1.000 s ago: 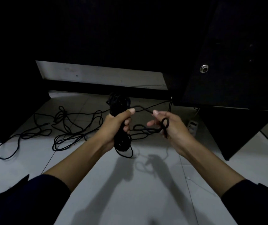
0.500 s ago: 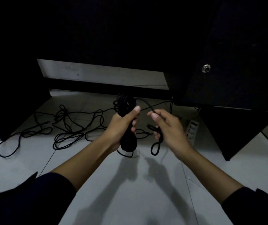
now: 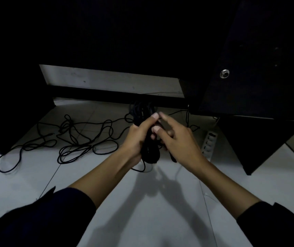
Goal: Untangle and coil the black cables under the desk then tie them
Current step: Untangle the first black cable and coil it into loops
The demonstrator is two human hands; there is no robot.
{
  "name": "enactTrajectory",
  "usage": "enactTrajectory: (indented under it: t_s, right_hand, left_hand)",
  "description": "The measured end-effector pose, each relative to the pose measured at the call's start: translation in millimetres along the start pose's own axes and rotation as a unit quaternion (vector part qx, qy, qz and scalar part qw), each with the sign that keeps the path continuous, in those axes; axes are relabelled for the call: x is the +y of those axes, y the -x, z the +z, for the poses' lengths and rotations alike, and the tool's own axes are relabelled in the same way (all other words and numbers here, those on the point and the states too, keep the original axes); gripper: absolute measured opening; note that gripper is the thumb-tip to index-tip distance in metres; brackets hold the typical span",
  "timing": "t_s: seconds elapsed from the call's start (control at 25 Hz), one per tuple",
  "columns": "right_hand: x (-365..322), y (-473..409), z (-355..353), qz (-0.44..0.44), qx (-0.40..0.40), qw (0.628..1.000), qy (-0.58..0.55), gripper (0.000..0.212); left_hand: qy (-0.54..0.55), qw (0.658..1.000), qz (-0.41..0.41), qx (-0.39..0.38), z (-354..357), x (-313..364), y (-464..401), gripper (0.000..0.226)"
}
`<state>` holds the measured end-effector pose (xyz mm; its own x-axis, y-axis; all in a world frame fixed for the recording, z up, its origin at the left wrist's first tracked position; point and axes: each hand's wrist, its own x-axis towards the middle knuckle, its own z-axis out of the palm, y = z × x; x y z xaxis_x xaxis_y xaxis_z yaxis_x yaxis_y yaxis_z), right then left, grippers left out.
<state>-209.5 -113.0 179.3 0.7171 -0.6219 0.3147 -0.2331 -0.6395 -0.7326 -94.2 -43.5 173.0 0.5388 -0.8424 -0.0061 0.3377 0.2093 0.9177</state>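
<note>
My left hand (image 3: 139,135) grips a thick upright bundle of coiled black cable (image 3: 148,152) held above the floor; the coil sticks out above and below my fist. Against its right side lies my right hand (image 3: 176,138), fingertips meeting the left thumb at the coil's top, with a short loop of cable hanging under the palm. Whether its fingers pinch the cable is blurred. A long tangle of loose black cable (image 3: 75,138) trails over the white floor to the left.
A white power strip (image 3: 209,142) lies on the floor right of my hands. Dark desk panels stand at left (image 3: 9,113) and right (image 3: 260,143), with a lock (image 3: 224,73) on the right one. A pale wall strip (image 3: 110,81) shows behind.
My right hand has moved left and closed in on the coil, bringing its cable loop against the bundle. Both hands have risen slightly.
</note>
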Motion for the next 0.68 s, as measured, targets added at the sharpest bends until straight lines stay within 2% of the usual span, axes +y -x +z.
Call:
enactTrajectory:
  t_s: [0.04, 0.16, 0.24, 0.32, 0.4, 0.48, 0.56, 0.68]
  right_hand:
    - [3.8, 0.9, -2.4, 0.006, 0.005, 0.999, -0.036, 0.035]
    - [12.5, 2.1, -8.2, 0.017, 0.012, 0.99, -0.141, 0.011]
    - [19.2, 2.8, -10.9, 0.041, -0.013, 0.979, -0.2, 0.014]
    - [24.8, 3.3, -14.5, 0.045, -0.033, 0.975, -0.213, 0.018]
    - [30.3, 1.5, -19.0, 0.031, -0.032, 0.985, -0.164, 0.02]
    - [35.8, -1.2, -19.3, 0.014, -0.045, 0.997, -0.064, 0.023]
    - [43.6, 0.1, -14.3, 0.019, -0.106, 0.994, 0.002, 0.023]
    - [58.6, 10.5, -9.4, 0.056, -0.205, 0.977, 0.02, 0.019]
  left_hand:
    - [0.01, 1.0, 0.008, 0.016, -2.2, 5.3, -3.9, 0.029]
    - [-0.01, 0.999, 0.023, 0.041, -12.1, 16.9, -12.5, 0.022]
    - [-0.001, 1.0, 0.02, 0.02, -16.7, 18.1, -13.9, 0.018]
    - [-0.002, 1.0, 0.016, 0.011, -21.2, 19.0, -14.6, 0.014]
    - [-0.031, 0.999, 0.012, 0.023, -25.2, 22.4, -14.4, 0.012]
    - [-0.039, 0.999, 0.018, 0.029, -26.5, 27.6, -15.6, 0.011]
    - [-0.009, 0.999, 0.042, 0.032, -24.7, 35.1, -17.7, 0.01]
    - [0.027, 0.996, 0.07, 0.047, -25.3, 48.0, -21.3, 0.009]
